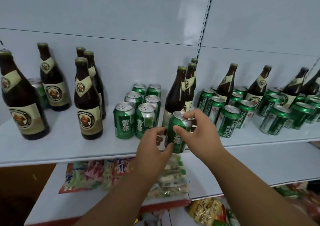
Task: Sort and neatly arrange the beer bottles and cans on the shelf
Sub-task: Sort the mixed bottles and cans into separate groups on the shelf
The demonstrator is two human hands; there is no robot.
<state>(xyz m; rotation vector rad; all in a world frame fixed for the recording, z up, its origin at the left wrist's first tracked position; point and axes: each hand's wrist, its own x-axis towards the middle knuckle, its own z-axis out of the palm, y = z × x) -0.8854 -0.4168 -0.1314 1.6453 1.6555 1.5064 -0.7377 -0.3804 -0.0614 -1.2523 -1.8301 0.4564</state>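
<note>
A green Snow beer can (178,135) is tilted above the front edge of the white shelf (69,149). My left hand (152,149) grips its lower part and my right hand (202,130) holds its top and side. Just left stands a block of several matching green cans (136,110). Brown bottles (176,97) stand right behind the held can, and several more brown bottles (88,101) stand at the left. Green Tsingtao cans (228,120) mixed with brown bottles (225,85) fill the right side.
A lone green can (39,91) sits behind the left bottles. Below, a lower shelf (242,165) carries colourful snack packets (110,175). More packets (206,210) lie on the shelf under it. An upright slotted post (204,23) divides the back panel.
</note>
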